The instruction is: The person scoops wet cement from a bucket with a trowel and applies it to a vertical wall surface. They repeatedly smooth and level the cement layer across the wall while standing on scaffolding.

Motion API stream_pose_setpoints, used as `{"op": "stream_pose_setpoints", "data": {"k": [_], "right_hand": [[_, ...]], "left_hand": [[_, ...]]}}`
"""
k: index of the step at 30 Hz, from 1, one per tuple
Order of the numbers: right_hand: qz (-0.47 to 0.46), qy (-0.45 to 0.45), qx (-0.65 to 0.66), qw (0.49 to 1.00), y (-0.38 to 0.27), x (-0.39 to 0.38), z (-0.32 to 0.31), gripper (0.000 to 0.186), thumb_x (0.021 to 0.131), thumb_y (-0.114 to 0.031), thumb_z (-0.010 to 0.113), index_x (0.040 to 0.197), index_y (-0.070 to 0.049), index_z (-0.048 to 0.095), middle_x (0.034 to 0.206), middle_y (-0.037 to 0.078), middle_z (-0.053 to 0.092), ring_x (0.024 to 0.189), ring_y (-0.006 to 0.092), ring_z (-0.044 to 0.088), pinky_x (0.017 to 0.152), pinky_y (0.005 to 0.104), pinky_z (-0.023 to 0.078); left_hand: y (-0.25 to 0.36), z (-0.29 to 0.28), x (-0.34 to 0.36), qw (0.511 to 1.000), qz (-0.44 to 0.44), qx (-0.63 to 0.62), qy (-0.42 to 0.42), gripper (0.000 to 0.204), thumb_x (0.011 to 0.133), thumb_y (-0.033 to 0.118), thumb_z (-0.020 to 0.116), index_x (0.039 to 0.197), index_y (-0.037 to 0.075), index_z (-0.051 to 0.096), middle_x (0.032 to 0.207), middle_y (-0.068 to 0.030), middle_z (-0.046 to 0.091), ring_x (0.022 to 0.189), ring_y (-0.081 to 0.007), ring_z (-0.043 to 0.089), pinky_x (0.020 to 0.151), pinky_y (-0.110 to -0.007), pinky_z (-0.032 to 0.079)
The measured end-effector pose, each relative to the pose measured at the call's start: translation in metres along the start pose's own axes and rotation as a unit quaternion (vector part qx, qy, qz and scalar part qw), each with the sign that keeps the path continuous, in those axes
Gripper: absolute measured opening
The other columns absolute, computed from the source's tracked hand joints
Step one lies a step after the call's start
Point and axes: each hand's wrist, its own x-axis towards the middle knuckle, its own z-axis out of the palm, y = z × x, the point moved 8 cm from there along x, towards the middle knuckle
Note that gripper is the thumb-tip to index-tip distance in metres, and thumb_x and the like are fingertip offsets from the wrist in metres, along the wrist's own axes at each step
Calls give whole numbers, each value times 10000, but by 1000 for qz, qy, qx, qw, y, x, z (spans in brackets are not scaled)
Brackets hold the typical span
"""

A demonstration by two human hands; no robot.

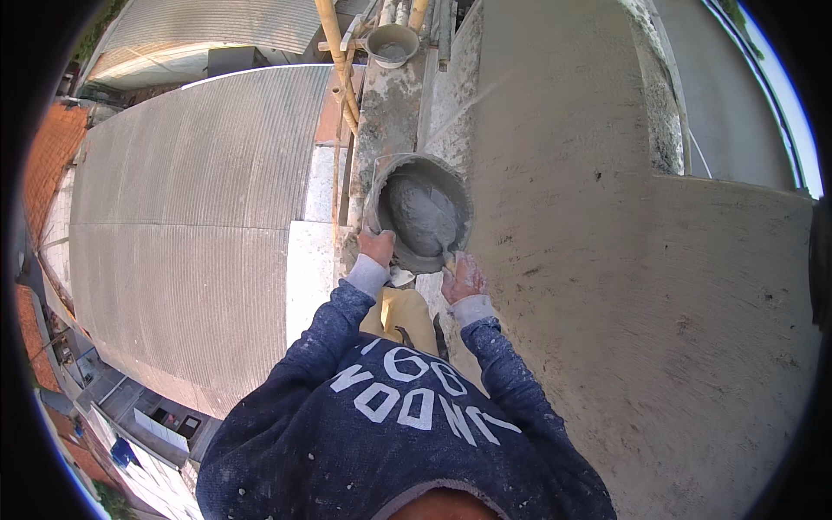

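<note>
A round bucket (pixel 373 201) of wet grey mortar (pixel 419 208) stands on the narrow plank walkway in front of me. My left hand (pixel 377 248) is closed on the near left part of its rim. At the near right rim, my right hand (pixel 465 278) is wrapped round the handle of a trowel (pixel 449 260). The trowel's blade reaches into the mortar and is mostly hidden by it. Grey smears cover my right hand, and spots of mortar dot both dark blue sleeves.
A freshly plastered grey wall (pixel 589 260) rises close on my right, with an opening at its upper right. Bamboo poles (pixel 336 56) stand at the far left of the walkway. Beyond them lies a smaller bucket (pixel 392 46). Corrugated roofs (pixel 191 234) spread below on the left.
</note>
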Motion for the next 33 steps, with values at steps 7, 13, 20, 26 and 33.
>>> {"op": "stream_pose_setpoints", "data": {"k": [7, 13, 20, 26, 33], "right_hand": [[-101, -88, 183, 974, -3, -3, -119, 557, 789, -362, 678, 1257, -100, 529, 1077, 194, 642, 963, 332, 634, 886, 403, 478], [112, 216, 441, 864, 114, 42, -236, 565, 877, -310, 592, 1304, 27, 438, 749, 43, 593, 505, 109, 519, 425, 245, 429], [67, 194, 192, 960, 92, -54, -175, 527, 858, -299, 600, 1288, -20, 479, 1150, 232, 598, 1075, 367, 574, 923, 431, 447], [-17, 116, -28, 993, 40, -3, -71, 551, 847, -352, 583, 1311, -74, 476, 1261, 222, 531, 1191, 362, 494, 996, 463, 390], [-10, 34, 39, 999, -1, 23, 1, 508, 837, -354, 592, 1252, -71, 519, 1282, 210, 520, 1207, 360, 480, 1005, 464, 384]], "left_hand": [[-41, -9, 31, 993, 1, -84, 80, 216, 685, 9, 560, 898, -28, 580, 713, -38, 566, 608, -141, 519, 545, -288, 423], [-38, -35, 34, 998, 39, -45, 24, 422, 686, 37, 572, 1089, -83, 543, 950, -138, 632, 817, -238, 603, 722, -329, 479], [-49, -34, 49, 1000, 10, -7, 20, 508, 698, 79, 575, 1172, -95, 518, 1033, -213, 640, 914, -332, 622, 836, -370, 483], [-17, -15, 20, 999, 13, -29, 5, 481, 703, 55, 568, 1158, -87, 504, 961, -169, 633, 846, -273, 608, 766, -340, 478], [21, 4, 2, 994, 107, -23, 15, 403, 707, 50, 584, 1090, -69, 543, 900, -123, 630, 783, -215, 598, 692, -320, 489]]}}
